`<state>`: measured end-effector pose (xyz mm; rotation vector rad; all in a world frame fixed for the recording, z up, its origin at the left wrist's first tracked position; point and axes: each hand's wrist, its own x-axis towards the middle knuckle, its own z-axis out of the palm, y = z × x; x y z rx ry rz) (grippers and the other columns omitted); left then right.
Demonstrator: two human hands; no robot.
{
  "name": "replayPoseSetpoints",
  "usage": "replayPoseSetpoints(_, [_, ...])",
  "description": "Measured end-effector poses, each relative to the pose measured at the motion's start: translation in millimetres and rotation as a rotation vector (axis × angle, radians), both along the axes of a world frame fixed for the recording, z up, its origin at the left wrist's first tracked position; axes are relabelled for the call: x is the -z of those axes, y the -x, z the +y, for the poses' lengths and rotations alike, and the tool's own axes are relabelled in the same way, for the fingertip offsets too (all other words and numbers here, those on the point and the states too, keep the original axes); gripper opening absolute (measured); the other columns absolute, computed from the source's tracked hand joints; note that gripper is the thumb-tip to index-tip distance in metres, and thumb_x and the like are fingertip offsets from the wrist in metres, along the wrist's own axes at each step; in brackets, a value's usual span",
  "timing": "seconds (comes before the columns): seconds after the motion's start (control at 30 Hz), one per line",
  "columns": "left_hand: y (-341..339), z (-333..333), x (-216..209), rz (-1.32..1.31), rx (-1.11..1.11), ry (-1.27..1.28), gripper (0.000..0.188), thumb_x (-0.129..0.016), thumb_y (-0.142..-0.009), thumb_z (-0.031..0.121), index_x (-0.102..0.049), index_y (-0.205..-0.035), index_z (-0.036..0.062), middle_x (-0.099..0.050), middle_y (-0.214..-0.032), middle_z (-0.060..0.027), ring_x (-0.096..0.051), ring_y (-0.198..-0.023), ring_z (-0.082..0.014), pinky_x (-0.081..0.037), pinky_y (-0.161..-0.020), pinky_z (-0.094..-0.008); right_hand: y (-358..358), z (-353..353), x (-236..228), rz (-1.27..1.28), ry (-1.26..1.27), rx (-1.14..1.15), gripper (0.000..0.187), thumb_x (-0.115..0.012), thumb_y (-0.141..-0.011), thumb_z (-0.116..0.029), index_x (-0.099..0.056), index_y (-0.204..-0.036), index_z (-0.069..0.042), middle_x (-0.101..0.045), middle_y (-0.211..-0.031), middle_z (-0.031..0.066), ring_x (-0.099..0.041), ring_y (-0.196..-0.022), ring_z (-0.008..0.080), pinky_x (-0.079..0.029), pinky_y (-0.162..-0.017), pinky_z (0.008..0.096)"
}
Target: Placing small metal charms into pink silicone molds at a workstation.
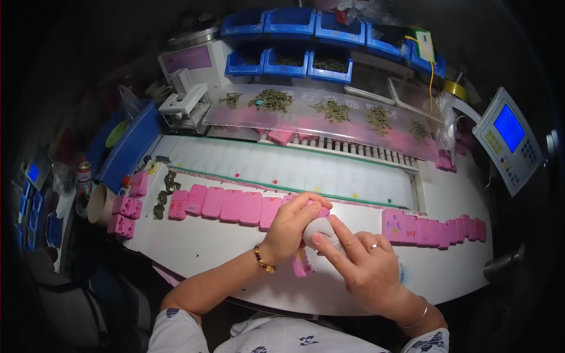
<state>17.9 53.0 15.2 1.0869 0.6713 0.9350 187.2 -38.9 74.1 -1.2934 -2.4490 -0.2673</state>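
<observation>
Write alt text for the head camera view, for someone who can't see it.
A person's left hand and right hand hold a pale, rounded object above a white worktable. Pink blocks line both sides; beyond are a pale conveyor belt, a translucent shelf bearing greenish heaps, and blue bins.

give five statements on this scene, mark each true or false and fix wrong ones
1. A beaded bracelet circles the left wrist. True.
2. Only the right hand touches the pale rounded thing. False: the left hand touches it too.
3. The right hand wears a ring. True.
4. The blue bins are nearer the person than the pink blocks. False: they are farther.
5. The control panel at right shows a blue screen. True.
</observation>
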Motion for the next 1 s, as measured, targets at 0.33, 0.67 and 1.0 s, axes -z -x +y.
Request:
replayPoseSetpoints(0.33, [1.7,4.4,-0.1,0.104,-0.149,-0.376,0.032,-0.036,-0.102,0.022,-0.056,-0.112,-0.0008,-0.060,-0.078,-0.0064,-0.049,-0.053,-0.0092,-0.042,-0.052,-0.0219,5.8,-3.1,3.1,-0.043,-0.094,0.017,0.053,-0.063,-0.076,-0.011,-0.064,-0.128,-0.019,-0.064,-0.128,0.0058,-0.053,-0.073,0.0170,-0.040,-0.070,0.0310])
replayPoseSetpoints(0.67, [9.8,-6.1,-11.9,0.033,-0.129,-0.280,0.025,-0.040,-0.102,0.024,-0.047,-0.113,0.0027,-0.059,-0.088,-0.0083,-0.057,-0.056,-0.0122,-0.049,-0.053,-0.0269,19.3,-21.1,-4.3,-0.075,-0.120,-0.001,0.048,-0.063,-0.074,-0.011,-0.068,-0.121,-0.013,-0.065,-0.127,0.0046,-0.054,-0.074,0.0166,-0.039,-0.072,0.0300])
replayPoseSetpoints(1.0, [9.1,-1.0,-6.2,-0.095,-0.243,-0.358,0.024,-0.047,-0.101,0.022,-0.040,-0.115,0.0037,-0.059,-0.079,-0.0081,-0.059,-0.056,-0.0131,-0.049,-0.053,-0.0249,13.8,-17.1,-23.8,0.039,-0.090,0.002,0.052,-0.064,-0.072,-0.009,-0.067,-0.123,-0.016,-0.065,-0.126,0.0027,-0.053,-0.072,0.0158,-0.037,-0.071,0.0294])
